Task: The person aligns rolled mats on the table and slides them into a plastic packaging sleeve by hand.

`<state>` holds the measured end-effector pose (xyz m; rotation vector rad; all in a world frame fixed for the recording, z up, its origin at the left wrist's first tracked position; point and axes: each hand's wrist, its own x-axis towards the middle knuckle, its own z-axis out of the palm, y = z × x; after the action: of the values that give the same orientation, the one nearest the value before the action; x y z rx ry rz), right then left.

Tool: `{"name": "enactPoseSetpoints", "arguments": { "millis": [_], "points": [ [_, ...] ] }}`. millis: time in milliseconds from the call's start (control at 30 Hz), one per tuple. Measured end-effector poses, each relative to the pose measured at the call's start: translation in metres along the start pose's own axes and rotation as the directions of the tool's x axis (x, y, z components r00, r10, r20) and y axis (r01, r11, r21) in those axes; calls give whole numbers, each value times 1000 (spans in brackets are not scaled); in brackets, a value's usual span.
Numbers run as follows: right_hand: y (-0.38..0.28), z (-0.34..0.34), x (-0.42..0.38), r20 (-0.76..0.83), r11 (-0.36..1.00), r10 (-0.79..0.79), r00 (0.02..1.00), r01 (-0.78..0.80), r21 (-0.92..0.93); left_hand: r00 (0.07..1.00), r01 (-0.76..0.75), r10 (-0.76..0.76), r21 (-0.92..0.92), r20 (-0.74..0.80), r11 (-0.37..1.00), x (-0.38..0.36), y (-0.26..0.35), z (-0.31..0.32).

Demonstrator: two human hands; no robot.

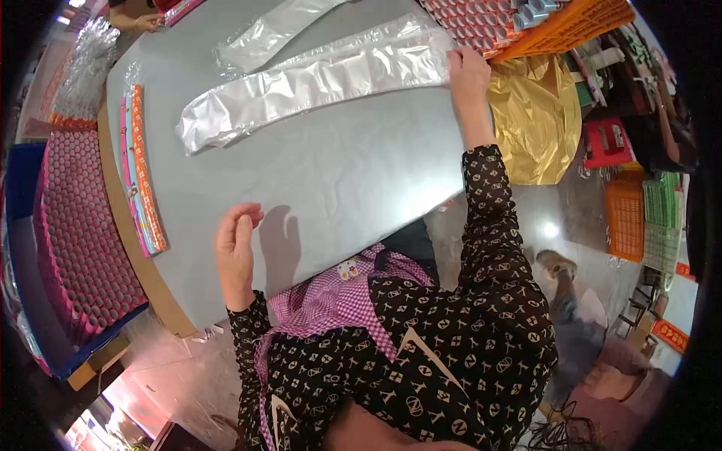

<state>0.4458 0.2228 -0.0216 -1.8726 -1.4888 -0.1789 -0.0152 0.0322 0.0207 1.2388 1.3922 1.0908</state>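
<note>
My right hand point(468, 74) reaches far across the grey table point(338, 188) and grips the near end of a long stack of clear plastic bags point(308, 83). That stack lies slanted across the tabletop. A second pile of clear bags point(271, 34) rests just beyond it. My left hand point(237, 252) hovers over the table's near edge, fingers loosely curled with nothing in them. Both arms wear black patterned sleeves over a pink checked apron.
Colourful wrapped strips point(139, 169) lie along the table's left edge. A blue crate of pink tubes point(79, 233) stands at left. Red tubes point(474, 22) and an orange crate point(571, 22) sit beyond my right hand; a gold bag point(538, 124) hangs below. Another person's hand point(147, 21) shows top left.
</note>
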Motion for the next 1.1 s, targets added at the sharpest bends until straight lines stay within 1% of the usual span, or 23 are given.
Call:
{"name": "enactPoseSetpoints", "arguments": {
  "millis": [67, 100, 167, 233, 300, 333, 400, 433, 500, 533, 567, 600, 667, 700, 800, 833, 867, 900, 933, 967, 1033, 1067, 1100],
  "points": [
    [6, 3, 0, -68, 993, -115, 991, 113, -36, 1000, 23, -23, 9, -3, 1000, -3, 2, 1],
    [9, 5, 0, -70, 993, -117, 991, 114, -36, 999, 49, -49, 16, -6, 999, -5, 3, 2],
    [12, 9, 2, -223, 974, -224, 949, 222, -35, 999, 45, -45, 11, -2, 999, -8, -1, 1],
    [15, 12, 3, -228, 976, -219, 949, 211, -57, 999, 36, -36, 8, -3, 999, -9, 1, 1],
    [13, 10, 8, -232, 975, -223, 947, 213, -67, 998, 63, -63, 7, -14, 998, -14, 5, 1],
    [9, 4, 7, -144, 975, -205, 968, 189, -116, 998, 53, -53, 5, -39, 999, -16, 5, 1],
    [-1, -1, 10, -9, 964, -176, 984, 170, -204, 997, 77, -77, -6, -9, 997, -18, -3, -5],
    [0, 1, 11, 41, 955, -164, 986, 169, -243, 997, 56, -57, -4, -54, 998, -19, -5, -8],
    [12, 12, 11, -115, 915, -341, 933, 301, -267, 998, 61, -61, 35, -5, 998, -22, -12, -11],
    [4, 8, 13, -113, 924, -339, 934, 308, -226, 999, 48, -48, -18, 0, 999, -22, -23, -14],
    [-3, 2, 15, -106, 931, -335, 936, 312, -191, 999, 34, -35, -23, -33, 999, -23, -23, -15],
    [-4, 1, 16, -113, 926, -356, 928, 334, -176, 998, 47, -49, -40, -32, 998, -25, -23, -15],
    [-2, 2, 19, -155, 896, -415, 896, 374, -239, 997, 54, -57, -63, -50, 997, -29, -22, -15],
    [-6, 0, 21, -161, 892, -429, 889, 390, -228, 996, 74, -77, -60, -43, 995, -30, -21, -16],
    [-22, -7, 22, -232, 895, -445, 865, 432, -109, 994, 96, -99, -54, -42, 994, -31, -22, -17],
    [-35, -13, 19, -234, 890, -455, 859, 444, -99, 994, 105, -106, -47, -30, 993, -32, -22, -17],
    [-49, -20, 17, -238, 910, -392, 889, 412, 40, 993, 102, -105, -51, -46, 993, -32, -20, -14],
    [-59, -22, 15, -230, 912, -328, 916, 371, 177, 991, 131, -133, -134, -6, 982, -31, -18, -10],
    [-64, -19, 13, -188, 904, -236, 954, 286, 317, 987, 163, -158, -215, 38, 963, -31, -17, -5],
    [-79, -26, 8, -183, 899, -247, 952, 295, 324, 987, 162, -161, -221, 25, 962, -31, -16, 1],
    [-124, -49, -10, -85, 778, -165, 983, 183, 601, 962, 241, -191, -277, 194, 930, -29, -16, 15],
    [-135, -50, -18, -57, 727, -185, 981, 176, 664, 931, 282, -203, -248, 303, 927, -28, -14, 20],
    [-152, -57, -29, -42, 719, -205, 978, 180, 672, 936, 286, -210, -262, 282, 922, -27, -12, 28]
  ]
}}
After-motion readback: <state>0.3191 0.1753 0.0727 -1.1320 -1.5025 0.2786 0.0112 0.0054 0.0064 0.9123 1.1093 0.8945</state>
